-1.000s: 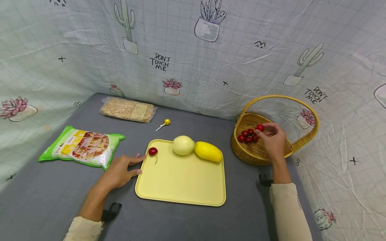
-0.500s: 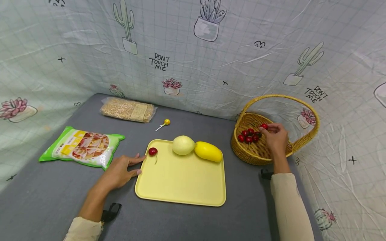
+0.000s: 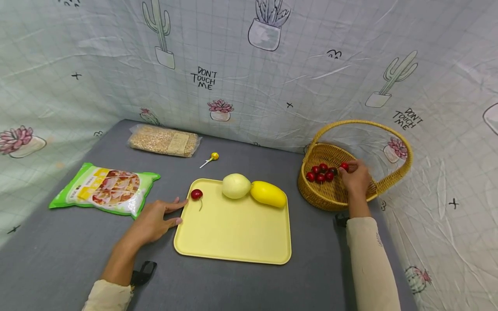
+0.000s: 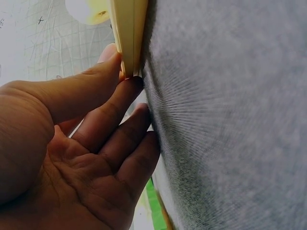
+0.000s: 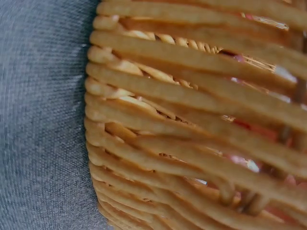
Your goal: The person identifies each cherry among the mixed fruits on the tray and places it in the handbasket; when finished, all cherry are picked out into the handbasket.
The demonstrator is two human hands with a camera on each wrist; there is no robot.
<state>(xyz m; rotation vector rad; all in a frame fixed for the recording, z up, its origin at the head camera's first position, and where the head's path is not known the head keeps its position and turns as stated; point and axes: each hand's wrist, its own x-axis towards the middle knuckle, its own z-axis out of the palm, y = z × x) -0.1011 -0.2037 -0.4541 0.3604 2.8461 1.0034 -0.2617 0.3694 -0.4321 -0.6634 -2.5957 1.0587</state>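
Note:
My right hand (image 3: 356, 178) is inside the wicker basket (image 3: 323, 199), pinching a red cherry (image 3: 344, 166) between thumb and fingertips. Several more cherries (image 3: 320, 178) lie bunched in the basket's left part. In the right wrist view the woven basket wall (image 5: 158, 110) hides that hand. My left hand (image 3: 153, 221) rests at the left edge of the yellow tray (image 3: 233, 233), its thumb and index finger spread along the rim. The left wrist view shows the thumb against the tray's side (image 4: 128, 33), other fingers at the cloth. One stemmed cherry (image 3: 196, 195) lies in the tray's upper left corner.
A pale round fruit (image 3: 236, 186) and a yellow oblong fruit (image 3: 268, 194) sit along the tray's far edge. Behind it lie a lollipop (image 3: 214, 157) and a bag of grain (image 3: 163, 140). A green-and-white food bag (image 3: 109, 190) is at left. The basket handle (image 3: 362, 122) arches high.
My right hand has moved slightly right inside the basket with the pinched cherry, away from the bunch, and now sits a little lower in view. The left hand stays at the tray.

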